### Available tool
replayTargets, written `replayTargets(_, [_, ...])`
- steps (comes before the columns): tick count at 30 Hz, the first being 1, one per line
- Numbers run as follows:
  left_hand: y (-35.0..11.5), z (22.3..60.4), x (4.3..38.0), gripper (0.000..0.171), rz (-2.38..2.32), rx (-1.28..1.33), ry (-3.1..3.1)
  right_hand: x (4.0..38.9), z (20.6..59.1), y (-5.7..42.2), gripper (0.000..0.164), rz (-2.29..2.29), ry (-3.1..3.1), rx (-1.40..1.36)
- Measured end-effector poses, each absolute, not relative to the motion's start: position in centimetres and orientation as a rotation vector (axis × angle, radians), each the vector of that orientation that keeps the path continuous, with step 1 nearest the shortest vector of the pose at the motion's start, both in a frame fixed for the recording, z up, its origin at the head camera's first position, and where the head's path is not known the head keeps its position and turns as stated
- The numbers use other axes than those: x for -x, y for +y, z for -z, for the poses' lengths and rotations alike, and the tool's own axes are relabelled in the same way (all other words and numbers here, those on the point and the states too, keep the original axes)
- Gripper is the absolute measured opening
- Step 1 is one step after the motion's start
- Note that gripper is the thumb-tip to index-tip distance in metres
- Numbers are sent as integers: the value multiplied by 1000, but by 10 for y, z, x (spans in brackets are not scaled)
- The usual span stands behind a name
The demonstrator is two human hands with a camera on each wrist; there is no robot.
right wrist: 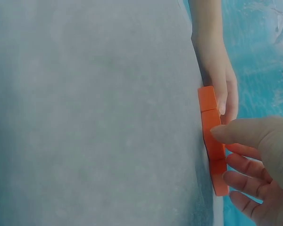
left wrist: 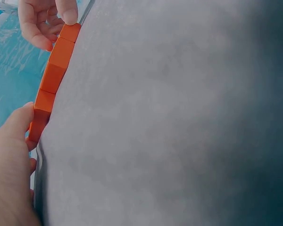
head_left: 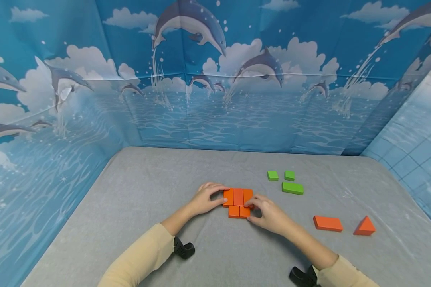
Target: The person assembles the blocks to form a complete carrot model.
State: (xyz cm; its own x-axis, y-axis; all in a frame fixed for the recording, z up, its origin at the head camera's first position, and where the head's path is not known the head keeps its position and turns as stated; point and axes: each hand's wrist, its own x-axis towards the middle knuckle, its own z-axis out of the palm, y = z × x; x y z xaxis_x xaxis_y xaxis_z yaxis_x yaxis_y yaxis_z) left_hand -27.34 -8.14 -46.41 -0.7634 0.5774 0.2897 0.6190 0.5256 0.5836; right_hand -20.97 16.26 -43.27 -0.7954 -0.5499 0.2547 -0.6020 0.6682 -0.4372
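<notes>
Five orange blocks (head_left: pixel 238 197) lie together on the gray tabletop (head_left: pixel 158 171), arranged in two touching rows. The back row contains three blocks set side by side; the front row contains two, set against the near side of the back row, their shared joint falling below the middle back block. The left hand (head_left: pixel 205 198) is at the left end of the back row: its thumb and fingers curve around the back-left block (head_left: pixel 228 194), pinching it at the near and far edges. The right hand (head_left: pixel 270 215) pinches the front-right block (head_left: pixel 244 212), thumb on the near face, fingertips at the far edge. Three green blocks lie beyond the group, to its right: two small blocks, left (head_left: pixel 272 175) and right (head_left: pixel 289 175), and one longer block (head_left: pixel 292 188) nearer the person. Two further orange pieces lie well apart at the right: one rectangular block (head_left: pixel 328 224) and one triangular block (head_left: pixel 364 226). Two beige sleeves (head_left: pixel 140 255) cover the forearms; one black device (head_left: pixel 184 248) is at each wrist. A blue dolphin-print backdrop (head_left: pixel 215 119) stands behind the tabletop.
</notes>
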Motion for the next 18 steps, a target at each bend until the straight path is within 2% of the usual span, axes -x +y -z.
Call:
replayTargets(10, [-81,463,273,39,1076,1071,-2675,209,429,170,29,-888,-2742,-969])
replayTargets(18, [-82,464,272,39,1093,1086,-2667,201,407,225,37,-947,-2699,-827])
